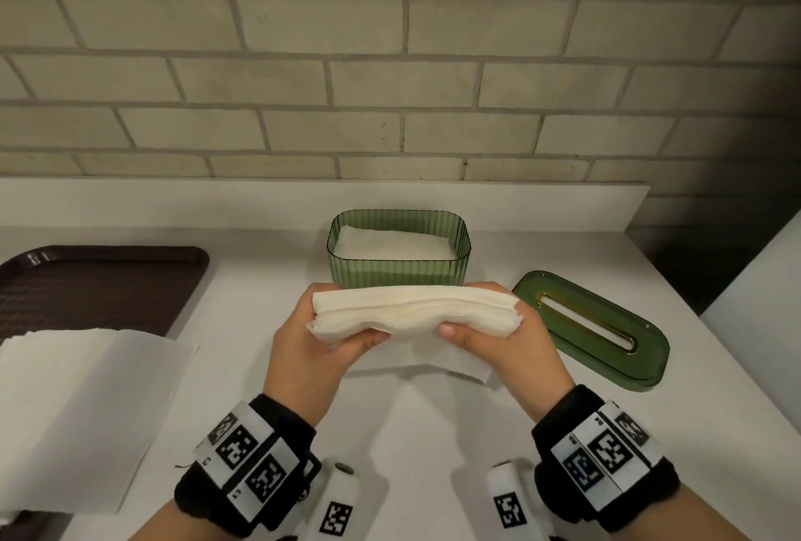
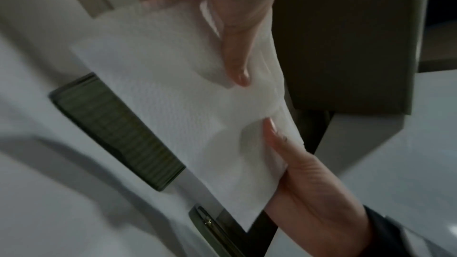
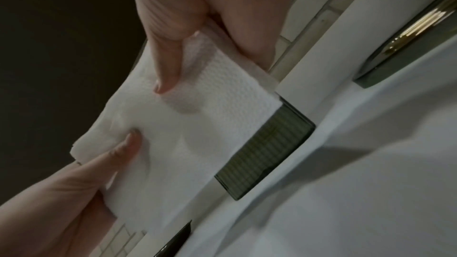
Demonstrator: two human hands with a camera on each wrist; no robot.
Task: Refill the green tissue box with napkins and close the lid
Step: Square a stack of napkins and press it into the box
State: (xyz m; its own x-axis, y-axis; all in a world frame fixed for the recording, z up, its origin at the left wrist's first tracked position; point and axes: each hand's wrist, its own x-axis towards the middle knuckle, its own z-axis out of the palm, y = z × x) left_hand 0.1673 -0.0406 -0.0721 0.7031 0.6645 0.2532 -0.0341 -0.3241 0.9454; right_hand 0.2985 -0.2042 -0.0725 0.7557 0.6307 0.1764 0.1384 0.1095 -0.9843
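The green ribbed tissue box (image 1: 398, 267) stands open at the back of the white counter, with white napkins lying inside it. Its green lid (image 1: 594, 336), with a gold-rimmed slot, lies flat on the counter to the right of the box. Just in front of the box, both hands hold a thick stack of white napkins (image 1: 416, 308) above the counter. My left hand (image 1: 336, 334) grips the stack's left end and my right hand (image 1: 481, 326) grips its right end, thumbs on the near side. One loose sheet droops below the stack. The wrist views show the stack (image 2: 173, 105) (image 3: 193, 124) beside the box (image 2: 116, 130) (image 3: 267, 155).
A dark brown tray (image 1: 95, 280) sits at the left of the counter. A pile of unfolded white napkins (image 1: 78, 401) overlaps its near edge. A brick wall rises behind the counter's raised back ledge (image 1: 303, 198). The counter ends at the right, past the lid.
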